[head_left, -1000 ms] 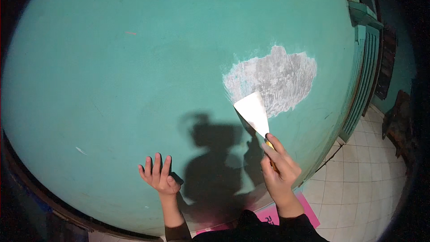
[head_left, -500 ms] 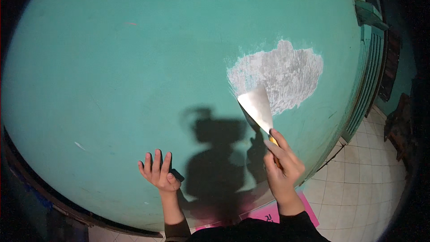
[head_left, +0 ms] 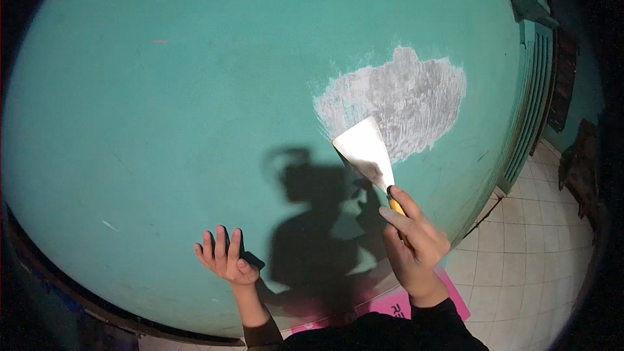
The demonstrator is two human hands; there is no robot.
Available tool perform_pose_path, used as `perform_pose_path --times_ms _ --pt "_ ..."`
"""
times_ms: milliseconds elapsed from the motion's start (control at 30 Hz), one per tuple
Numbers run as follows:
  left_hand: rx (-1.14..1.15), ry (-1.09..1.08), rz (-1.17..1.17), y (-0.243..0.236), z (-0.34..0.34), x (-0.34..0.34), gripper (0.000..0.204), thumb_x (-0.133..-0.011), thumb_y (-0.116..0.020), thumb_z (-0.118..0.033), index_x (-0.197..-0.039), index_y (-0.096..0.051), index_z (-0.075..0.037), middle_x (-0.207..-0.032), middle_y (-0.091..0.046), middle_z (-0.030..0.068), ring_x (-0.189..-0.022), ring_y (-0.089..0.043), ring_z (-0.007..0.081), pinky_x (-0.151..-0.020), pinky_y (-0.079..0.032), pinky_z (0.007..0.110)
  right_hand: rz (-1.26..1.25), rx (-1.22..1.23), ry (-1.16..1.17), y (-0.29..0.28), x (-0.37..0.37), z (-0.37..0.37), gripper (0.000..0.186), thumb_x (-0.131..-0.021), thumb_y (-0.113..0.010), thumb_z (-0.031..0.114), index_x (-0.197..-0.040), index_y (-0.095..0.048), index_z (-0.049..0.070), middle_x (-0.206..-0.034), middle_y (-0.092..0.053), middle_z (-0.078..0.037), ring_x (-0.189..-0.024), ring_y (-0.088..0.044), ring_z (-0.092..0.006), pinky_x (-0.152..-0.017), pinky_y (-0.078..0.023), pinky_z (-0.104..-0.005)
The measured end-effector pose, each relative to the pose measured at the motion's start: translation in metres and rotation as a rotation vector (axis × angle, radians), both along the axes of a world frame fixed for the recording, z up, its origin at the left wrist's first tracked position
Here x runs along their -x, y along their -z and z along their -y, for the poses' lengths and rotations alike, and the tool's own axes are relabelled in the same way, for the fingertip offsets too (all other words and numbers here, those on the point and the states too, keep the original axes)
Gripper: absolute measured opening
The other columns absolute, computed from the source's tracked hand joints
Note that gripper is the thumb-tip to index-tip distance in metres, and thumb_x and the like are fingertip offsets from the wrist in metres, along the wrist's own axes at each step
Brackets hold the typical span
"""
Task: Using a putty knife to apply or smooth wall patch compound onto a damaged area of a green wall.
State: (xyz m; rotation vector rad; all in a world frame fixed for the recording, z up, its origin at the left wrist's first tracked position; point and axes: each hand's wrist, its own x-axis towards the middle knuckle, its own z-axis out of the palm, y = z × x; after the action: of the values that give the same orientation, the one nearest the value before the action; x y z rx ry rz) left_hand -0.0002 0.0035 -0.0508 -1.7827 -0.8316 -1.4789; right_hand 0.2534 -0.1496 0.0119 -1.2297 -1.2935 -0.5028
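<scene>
In my right hand [head_left: 418, 244] is a scraper [head_left: 365, 148] with a broad metal blade and a yellow handle, my fingers closed round the handle. Its blade points up and left, the edge at the lower left border of a bare, whitish-grey patch [head_left: 413, 101] on the green wall [head_left: 195, 117]. Whether the edge touches the wall I cannot tell. Paint is gone within the patch, and its outline is ragged and streaked. My left hand [head_left: 227, 260] is raised at the lower left with fingers spread, close to the wall or resting on it, and holds nothing.
A pink sheet [head_left: 448, 286] with dark print lies at the foot of the wall, partly behind my dark sleeves. Pale floor tiles [head_left: 520, 253] spread out at the right. A green louvred shutter [head_left: 536, 84] stands at the far right. My shadow falls across the wall.
The scraper's blade has shifted slightly left and up against the patch's border, and more of its yellow handle shows. The view has shifted a little. My left hand stays spread.
</scene>
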Motion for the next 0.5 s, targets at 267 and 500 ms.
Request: perform_pose_path --times_ms 267,500 --pt "0.015 -0.014 0.009 -0.001 -0.004 -0.003 0.051 -0.091 -0.02 -0.031 -0.106 -0.065 -0.01 -0.12 -0.056 0.009 -0.121 -0.042 0.0291 -0.106 -0.017 0.045 0.031 -0.079 0.029 0.003 -0.003 -0.02 0.022 -0.066 -0.065 -0.004 -0.087 -0.066 0.003 -0.102 -0.062 -0.02 -0.069 -0.064 -0.023 -0.06 -0.05 -0.0268" --pt "0.0 -0.021 0.022 -0.001 0.0 -0.006 0.051 -0.091 -0.02 -0.03 -0.107 -0.064 -0.01 -0.12 -0.056 0.0092 -0.12 -0.042 0.0288 -0.106 -0.018 0.045 0.081 -0.15 0.001 -0.002 -0.003 -0.013 0.013 -0.068 -0.063 -0.002 -0.081 -0.064 0.003 -0.101 -0.063 -0.019 -0.066 -0.063 -0.0208 -0.059 -0.051 -0.0263"
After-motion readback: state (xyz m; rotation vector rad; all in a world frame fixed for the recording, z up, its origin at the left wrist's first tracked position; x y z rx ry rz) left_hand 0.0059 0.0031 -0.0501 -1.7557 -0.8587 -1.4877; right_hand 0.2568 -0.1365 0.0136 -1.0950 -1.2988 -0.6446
